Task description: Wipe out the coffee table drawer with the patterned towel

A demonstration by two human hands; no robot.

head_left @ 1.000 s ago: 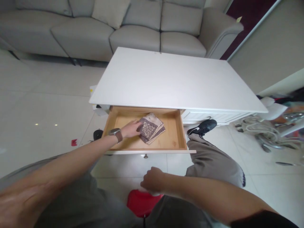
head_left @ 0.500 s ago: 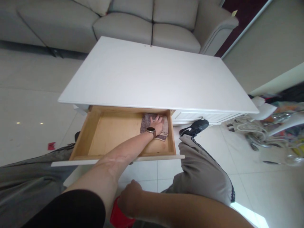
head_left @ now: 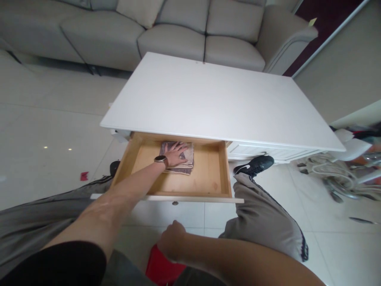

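Note:
Inside a pulled-out wooden drawer (head_left: pixel 208 183), my left hand (head_left: pixel 176 154) lies flat with fingers spread on a folded brown cloth (head_left: pixel 186 170). The palm presses the cloth against the drawer bottom, left of its middle. A watch (head_left: pixel 161 159) is on that wrist. My right hand (head_left: pixel 172 240) is closed in a fist in front of the drawer, just above a red object (head_left: pixel 162 266) that is only partly visible. No item shows in the fist, though its underside is hidden.
The drawer belongs to a white coffee table (head_left: pixel 220 99). Behind it stands a grey sofa (head_left: pixel 175 39). My shod foot (head_left: pixel 254 166) is beside the drawer on the right. A red scrap (head_left: pixel 84 176) lies on the tiled floor. Coiled cables (head_left: pixel 339 171) and clutter are at far right.
My left hand has slid the cloth leftwards along the drawer bottom, from the right side to left of the middle. My right fist keeps its place near the red object. The view has shifted a little.

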